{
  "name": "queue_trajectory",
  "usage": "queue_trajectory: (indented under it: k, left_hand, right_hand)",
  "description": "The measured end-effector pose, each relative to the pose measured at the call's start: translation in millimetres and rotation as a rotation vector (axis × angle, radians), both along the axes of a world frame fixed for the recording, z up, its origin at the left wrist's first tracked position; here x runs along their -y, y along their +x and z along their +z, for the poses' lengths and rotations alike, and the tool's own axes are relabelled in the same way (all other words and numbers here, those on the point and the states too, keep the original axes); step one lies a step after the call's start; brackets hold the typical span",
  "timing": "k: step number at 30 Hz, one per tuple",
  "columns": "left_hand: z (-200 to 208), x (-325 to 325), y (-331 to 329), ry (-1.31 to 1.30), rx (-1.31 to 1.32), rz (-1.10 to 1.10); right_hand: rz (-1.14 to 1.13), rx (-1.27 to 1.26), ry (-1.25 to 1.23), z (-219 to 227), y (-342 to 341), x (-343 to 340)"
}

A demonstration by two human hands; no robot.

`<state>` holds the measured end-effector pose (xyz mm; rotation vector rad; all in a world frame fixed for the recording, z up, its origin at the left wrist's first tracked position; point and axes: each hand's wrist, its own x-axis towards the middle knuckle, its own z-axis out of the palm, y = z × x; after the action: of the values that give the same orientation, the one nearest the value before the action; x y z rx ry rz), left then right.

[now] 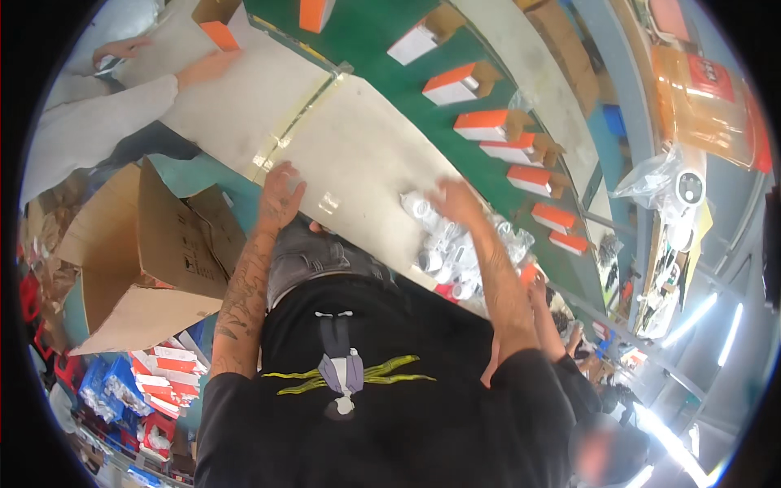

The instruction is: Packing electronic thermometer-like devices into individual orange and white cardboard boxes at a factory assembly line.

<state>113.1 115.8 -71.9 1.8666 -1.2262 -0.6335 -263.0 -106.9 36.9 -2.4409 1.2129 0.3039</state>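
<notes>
My left hand [281,195] rests at the near edge of the pale work table [366,154], its thumb apart from the fingers and nothing visible in it. To the right, my right hand [458,202] hovers over or touches a pile of white rounded devices [446,248], some in clear plastic wrapping. Motion smears its fingers, so I cannot make out whether they grip anything. One white device [418,206] lies just left of that hand's fingertips.
Open orange-and-white boxes [462,84] stand in a row on the green belt [366,49] beyond the table. A large open cardboard carton [138,244] sits at the left. A co-worker's hand [207,69] touches an orange box [218,32] at far left. Another person's arm [543,313] is at right.
</notes>
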Motion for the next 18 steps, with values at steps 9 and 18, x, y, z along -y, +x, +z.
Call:
queue_trajectory:
  k: [9,18]
  left_hand:
    - [-12.8,-12.6,-27.7,0.120,0.106,-0.059]
    - [-0.4,40.0,6.1,-0.068,-0.117,0.353]
  right_hand:
    - [-0.075,-0.113,0.040,-48.8,-16.3,-68.0]
    - [-0.228,0.285,-0.006,37.5,68.0,-44.8]
